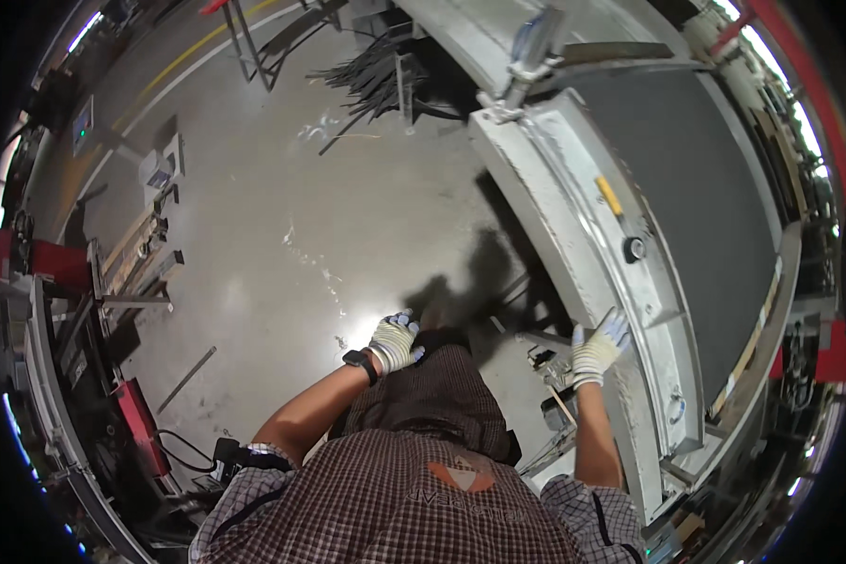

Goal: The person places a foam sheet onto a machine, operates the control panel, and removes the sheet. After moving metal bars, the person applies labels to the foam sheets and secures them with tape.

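Showing a person in a checked shirt standing at a long grey metal frame [587, 254] that runs from 12 o'clock to 5 o'clock across the view. The gloved right hand [599, 344], at about 4 o'clock, rests on the frame's near rail with fingers spread and flat, gripping nothing. The gloved left hand [395, 341], near centre, lies loosely curled against the person's own thigh, also holding nothing; a dark watch [359, 361] sits on that wrist. A yellow-handled tool [609, 195] and a small round black part [634, 249] lie on the frame at 2 o'clock, well apart from either hand. To steady the frame well, the flat palm should probably press squarely on the rail, clear of its edge.
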A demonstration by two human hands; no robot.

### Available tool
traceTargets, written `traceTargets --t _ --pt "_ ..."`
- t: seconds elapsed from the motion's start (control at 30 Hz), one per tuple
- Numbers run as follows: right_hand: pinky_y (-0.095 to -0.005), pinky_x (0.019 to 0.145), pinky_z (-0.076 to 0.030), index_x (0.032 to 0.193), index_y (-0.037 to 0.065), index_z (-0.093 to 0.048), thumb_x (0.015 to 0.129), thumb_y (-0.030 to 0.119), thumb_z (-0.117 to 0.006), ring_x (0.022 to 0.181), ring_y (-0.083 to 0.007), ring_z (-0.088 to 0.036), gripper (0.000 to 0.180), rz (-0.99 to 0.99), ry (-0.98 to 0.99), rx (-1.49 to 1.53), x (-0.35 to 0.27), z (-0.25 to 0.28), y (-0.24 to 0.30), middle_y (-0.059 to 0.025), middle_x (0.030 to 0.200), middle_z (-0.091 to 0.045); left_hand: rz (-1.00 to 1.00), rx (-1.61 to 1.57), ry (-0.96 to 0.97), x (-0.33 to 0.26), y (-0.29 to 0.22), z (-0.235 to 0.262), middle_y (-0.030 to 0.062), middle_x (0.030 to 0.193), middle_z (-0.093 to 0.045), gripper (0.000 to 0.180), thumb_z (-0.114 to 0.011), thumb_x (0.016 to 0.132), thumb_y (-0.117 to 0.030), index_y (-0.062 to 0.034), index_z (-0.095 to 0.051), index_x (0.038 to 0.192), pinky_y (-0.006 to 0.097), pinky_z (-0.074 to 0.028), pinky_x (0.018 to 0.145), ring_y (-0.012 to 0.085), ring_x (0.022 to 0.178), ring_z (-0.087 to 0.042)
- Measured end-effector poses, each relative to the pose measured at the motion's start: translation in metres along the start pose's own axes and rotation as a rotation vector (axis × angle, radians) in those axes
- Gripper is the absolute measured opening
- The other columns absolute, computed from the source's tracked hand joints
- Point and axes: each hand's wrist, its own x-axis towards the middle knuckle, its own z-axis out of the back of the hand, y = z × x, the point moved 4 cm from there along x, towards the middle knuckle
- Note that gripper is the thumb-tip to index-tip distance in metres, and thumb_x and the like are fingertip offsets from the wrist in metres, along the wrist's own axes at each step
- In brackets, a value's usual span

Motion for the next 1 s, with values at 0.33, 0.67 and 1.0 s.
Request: traceTargets --t 0.33,0.67,1.0 --pt "-0.0463 0.120 -0.017 0.152 0.002 -0.018 0.071 0.041 -0.081 0.146 -0.0326 -0.024 0.110 -0.117 0.090 -0.026 0.116 -0.035 0.111 -0.0201 0.155 -0.028 0.532 -0.610 0.046 -0.036 0.386 -0.044 0.0233 0.112 -0.067 0.053 -0.062 0.087 -0.041 0.0039 -0.064 0.115 0.040 -0.048 0.094 0.0343 0.108 -0.064" --pt "-0.0512 0.119 -0.013 0.153 0.003 -0.023 0.084 0.057 -0.061 0.149 -0.0320 -0.018 0.095 -0.207 0.128 0.171 0.254 -0.138 0.252 -0.0173 0.159 -0.023 0.871 -0.975 -0.011 0.050 0.672 -0.036 0.0066 0.085 -0.067 0.035 -0.061 0.088 -0.033 -0.0024 -0.068 0.105 0.035 -0.049 0.072 0.0197 0.074 -0.061" --pt "-0.0541 0.118 -0.013 0.155 0.008 -0.019 0.095 0.050 -0.047 0.150 -0.0343 -0.012 0.078 -0.455 0.178 0.175 0.363 -0.250 0.286 -0.0162 0.161 -0.017 0.263 -0.577 0.124 0.428 0.633 0.079 0.0218 0.100 -0.070 0.040 -0.058 0.089 -0.035 0.0006 -0.068 0.104 0.042 -0.049 0.086 0.0336 0.098 -0.065"
